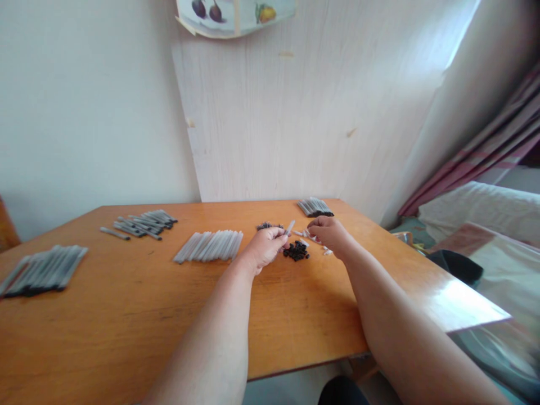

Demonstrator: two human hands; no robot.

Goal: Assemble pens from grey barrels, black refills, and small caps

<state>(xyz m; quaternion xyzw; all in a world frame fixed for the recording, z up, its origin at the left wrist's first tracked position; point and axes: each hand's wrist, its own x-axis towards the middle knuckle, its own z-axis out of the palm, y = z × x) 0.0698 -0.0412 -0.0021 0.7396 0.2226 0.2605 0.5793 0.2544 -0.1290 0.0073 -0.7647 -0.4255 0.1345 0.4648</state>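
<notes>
Against a pale wall (105,101), a wooden counter (177,315) is set. By the left hand (266,247), a translucent tube (291,226) is pinched near black pieces (296,252), long axis slanted, free end pointed up-right. Right hand (329,230) is narrowed; its contents cannot be told.

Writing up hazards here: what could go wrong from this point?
The left hand is right beside the small black pieces; a brush could scatter them. White pieces lie close to the black ones, so they might get mixed. The clear tubes lie near that hand; a bump could disturb their row.
</notes>
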